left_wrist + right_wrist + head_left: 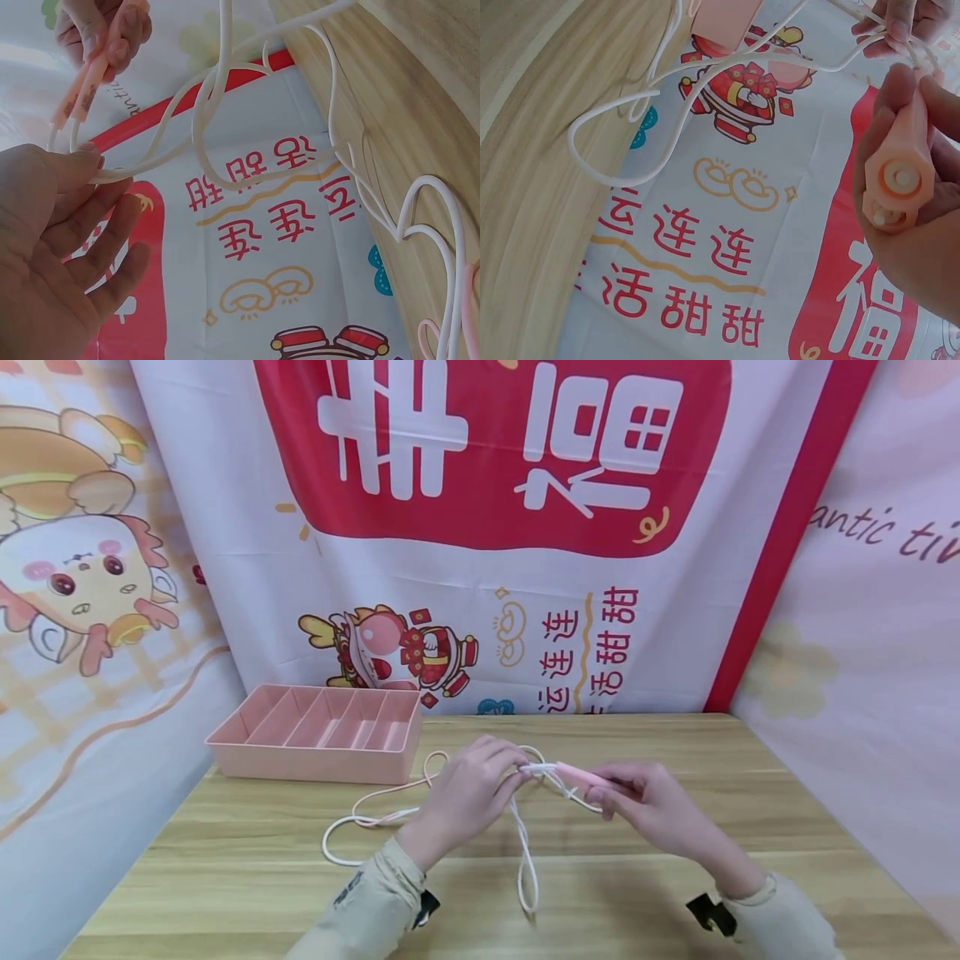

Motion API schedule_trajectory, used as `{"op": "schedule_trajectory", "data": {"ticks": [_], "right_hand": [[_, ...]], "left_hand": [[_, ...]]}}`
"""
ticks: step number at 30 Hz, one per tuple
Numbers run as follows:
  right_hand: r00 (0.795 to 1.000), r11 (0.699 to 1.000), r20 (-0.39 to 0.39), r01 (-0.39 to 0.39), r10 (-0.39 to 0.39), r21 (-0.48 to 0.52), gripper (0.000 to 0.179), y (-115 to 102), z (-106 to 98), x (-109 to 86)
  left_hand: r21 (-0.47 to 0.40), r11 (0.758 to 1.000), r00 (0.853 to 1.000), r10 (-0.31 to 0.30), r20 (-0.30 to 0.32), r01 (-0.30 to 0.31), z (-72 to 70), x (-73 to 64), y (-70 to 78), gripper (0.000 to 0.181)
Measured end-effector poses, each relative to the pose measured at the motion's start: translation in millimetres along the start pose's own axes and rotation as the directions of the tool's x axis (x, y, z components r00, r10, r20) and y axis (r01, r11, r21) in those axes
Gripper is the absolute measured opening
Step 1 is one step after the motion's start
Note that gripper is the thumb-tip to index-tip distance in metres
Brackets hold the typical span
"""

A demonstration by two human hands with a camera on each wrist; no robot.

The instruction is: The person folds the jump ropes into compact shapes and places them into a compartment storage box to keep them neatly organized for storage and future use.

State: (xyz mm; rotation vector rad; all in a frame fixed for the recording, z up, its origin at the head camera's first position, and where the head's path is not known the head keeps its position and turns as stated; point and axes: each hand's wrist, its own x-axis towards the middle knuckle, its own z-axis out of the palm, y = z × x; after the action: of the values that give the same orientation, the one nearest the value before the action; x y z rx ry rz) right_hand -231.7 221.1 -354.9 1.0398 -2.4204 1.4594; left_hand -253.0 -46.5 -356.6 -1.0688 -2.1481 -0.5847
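A jump rope with white cord [528, 877] and pink handles [579, 776] is held between both hands above the table. My right hand [656, 806] grips the two handles side by side, their hollow ends facing the right wrist camera. My left hand [468, 789] pinches the cord between thumb and forefinger just past where it leaves the handles; its other fingers are spread loosely in the left wrist view. Loops of cord hang below the left hand, and more of it trails onto the table to the left, where a pink stretch [397, 788] also shows.
A pink box [315, 763] with several compartments stands at the table's back left. The wooden table [637, 902] reaches back to a red and white printed cloth [450, 568], with more printed cloth hanging at both sides.
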Motion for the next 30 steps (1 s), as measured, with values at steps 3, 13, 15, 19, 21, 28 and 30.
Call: {"op": "schedule_trajectory", "data": {"ticks": [3,13,15,19,21,28,30], "right_hand": [[0.998,1.0,-0.062,0.003,-0.004,-0.009,0.014,1.1,0.0,-0.5],[0.954,0.999,-0.301,-0.004,-0.008,-0.039,0.017,1.8,-3.8,-0.1],[0.942,1.0,-0.335,0.004,-0.01,-0.018,0.017,1.6,-3.4,0.7],[0.916,0.999,-0.4,0.007,0.01,0.039,0.017,0.5,-2.7,1.0],[0.906,0.999,-0.422,0.0,0.022,0.053,0.017,0.0,-3.0,0.7],[0.896,0.991,-0.426,-0.09,0.124,0.099,0.021,0.3,-6.0,-0.4],[0.893,0.983,-0.417,-0.125,0.172,0.138,0.025,0.8,-6.9,0.1]], "left_hand": [[-0.01,1.0,1.0,-0.008,0.013,0.008,1.0,-1.0,-2.0,0.007],[-0.03,0.99,0.988,-0.132,0.079,0.135,7.1,-6.2,-12.9,0.005],[-0.024,0.989,0.985,-0.145,0.091,0.148,9.4,-6.1,-12.1,0.007],[0.001,0.987,0.975,-0.159,0.154,0.161,14.6,-7.4,-6.3,0.011],[0.009,0.986,0.969,-0.166,0.185,0.167,18.0,-8.9,-3.2,0.011],[-0.001,0.987,0.971,-0.158,0.178,0.161,25.4,-11.0,2.4,0.008],[-0.019,0.986,0.975,-0.158,0.154,0.163,24.8,-10.0,3.5,0.008]]}}
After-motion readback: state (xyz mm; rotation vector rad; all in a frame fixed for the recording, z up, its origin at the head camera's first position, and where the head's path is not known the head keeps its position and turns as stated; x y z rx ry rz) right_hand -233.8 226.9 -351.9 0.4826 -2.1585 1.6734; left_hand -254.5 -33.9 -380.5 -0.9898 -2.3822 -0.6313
